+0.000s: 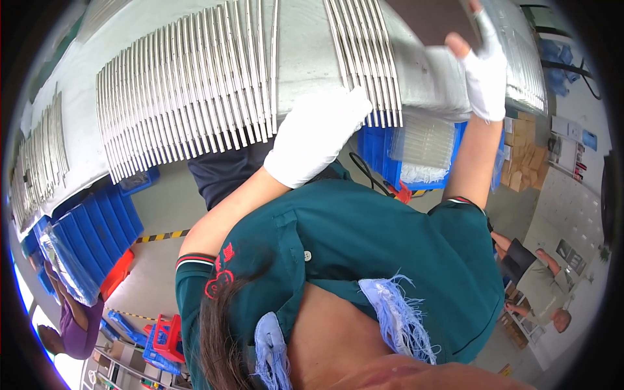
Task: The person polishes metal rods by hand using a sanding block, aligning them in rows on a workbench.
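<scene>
My left hand (315,138), in a white glove, reaches over the table edge to the near ends of a small group of metal rods (365,55). Its fingers look pressed together there, and whatever they may hold is hidden. A wider row of slim silvery rods (185,84) lies side by side to its left, one rod (274,58) slightly apart. Off to the right, my right hand (486,75) is raised above the table, its white glove leaving fingertips bare. Thumb and finger are spread, slightly blurred, with nothing seen between them.
The pale tabletop (302,45) holds more rods (42,156) at far left and clear plastic trays (523,62) at right. Below the edge stand blue bins (374,153) (97,218). One person (81,325) is at lower left, another (543,286) at right.
</scene>
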Demonstrator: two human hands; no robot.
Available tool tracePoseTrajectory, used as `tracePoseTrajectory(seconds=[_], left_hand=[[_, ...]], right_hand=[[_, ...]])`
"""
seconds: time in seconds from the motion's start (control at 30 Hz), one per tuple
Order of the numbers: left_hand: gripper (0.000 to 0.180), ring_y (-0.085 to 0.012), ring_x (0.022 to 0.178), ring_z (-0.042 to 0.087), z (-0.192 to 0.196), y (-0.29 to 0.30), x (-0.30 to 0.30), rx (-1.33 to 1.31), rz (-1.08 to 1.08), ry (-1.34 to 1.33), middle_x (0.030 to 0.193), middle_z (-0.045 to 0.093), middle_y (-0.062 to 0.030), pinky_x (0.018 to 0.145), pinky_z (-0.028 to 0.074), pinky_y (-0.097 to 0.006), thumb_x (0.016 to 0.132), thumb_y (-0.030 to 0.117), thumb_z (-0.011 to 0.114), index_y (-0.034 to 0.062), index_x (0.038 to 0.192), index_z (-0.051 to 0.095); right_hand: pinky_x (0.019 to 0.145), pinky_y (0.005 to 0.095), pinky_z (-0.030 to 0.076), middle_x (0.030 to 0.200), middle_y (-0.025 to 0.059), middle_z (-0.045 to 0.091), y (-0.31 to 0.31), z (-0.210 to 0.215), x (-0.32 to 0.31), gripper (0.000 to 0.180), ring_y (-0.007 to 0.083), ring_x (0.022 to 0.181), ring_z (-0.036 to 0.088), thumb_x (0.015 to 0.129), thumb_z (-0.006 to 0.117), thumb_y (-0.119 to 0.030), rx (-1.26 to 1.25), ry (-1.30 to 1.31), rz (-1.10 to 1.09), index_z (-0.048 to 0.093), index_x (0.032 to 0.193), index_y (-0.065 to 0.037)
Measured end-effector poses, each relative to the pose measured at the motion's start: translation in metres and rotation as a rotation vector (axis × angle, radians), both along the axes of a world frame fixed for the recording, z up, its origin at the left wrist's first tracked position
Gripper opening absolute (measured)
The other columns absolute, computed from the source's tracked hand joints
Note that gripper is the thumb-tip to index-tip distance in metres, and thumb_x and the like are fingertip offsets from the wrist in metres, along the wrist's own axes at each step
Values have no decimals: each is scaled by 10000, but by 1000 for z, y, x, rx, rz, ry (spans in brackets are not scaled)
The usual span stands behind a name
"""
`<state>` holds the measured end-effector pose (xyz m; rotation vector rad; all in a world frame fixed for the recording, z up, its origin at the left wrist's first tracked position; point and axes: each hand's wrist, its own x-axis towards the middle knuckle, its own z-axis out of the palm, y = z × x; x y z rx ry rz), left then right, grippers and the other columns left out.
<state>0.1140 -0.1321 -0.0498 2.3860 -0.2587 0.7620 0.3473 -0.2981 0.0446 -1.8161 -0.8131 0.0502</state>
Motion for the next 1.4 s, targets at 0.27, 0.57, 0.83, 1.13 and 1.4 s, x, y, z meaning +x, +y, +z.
tracePoseTrajectory(seconds=[0.27, 0.57, 0.83, 1.13, 1.4], left_hand=[[444, -316, 1115, 683, 54, 21, -4, 145, -29, 147, 1235, 710, -139, 945, 550, -439, 844, 179, 776, 96, 1270, 682], [465, -320, 1311, 565, 59, 72, 51, 595, 160, 276, 1390, 618, -149, 1105, 421, -429, 948, 220, 664, 46, 1374, 601], [447, -293, 1311, 559, 34, 63, 89, 472, -5, 214, 1419, 596, -138, 1109, 410, -428, 1004, 273, 618, 127, 1425, 587], [445, -266, 1333, 548, 47, 107, 45, 536, -6, 308, 1446, 587, -99, 1150, 380, -452, 1021, 318, 583, 187, 1447, 576], [429, -239, 1316, 558, 47, 101, 44, 561, 33, 283, 1419, 607, -79, 1131, 395, -446, 1024, 346, 565, 195, 1425, 593]], right_hand=[[1119, 323, 407, 1477, 174, 535, 115, -6, 50, 699, 234, 1321, 525, 959, 744, -197, 438, -264, -39, 423, 1536, 30], [1163, 359, 369, 1488, 216, 528, 125, -41, 74, 712, 281, 1382, 485, 948, 747, -218, 279, -484, -280, 425, 1526, 45], [1129, 322, 404, 1467, 148, 545, 127, -38, 70, 641, 233, 1341, 516, 996, 692, -179, 656, 74, -132, 416, 1529, 44], [1111, 311, 412, 1438, 95, 570, 123, -30, 66, 553, 198, 1315, 524, 1012, 664, -161, 720, 105, -118, 470, 1501, 10], [1110, 314, 415, 1437, 97, 573, 124, -32, 67, 555, 201, 1306, 534, 1006, 676, -173, 719, 146, -131, 482, 1496, 2]])
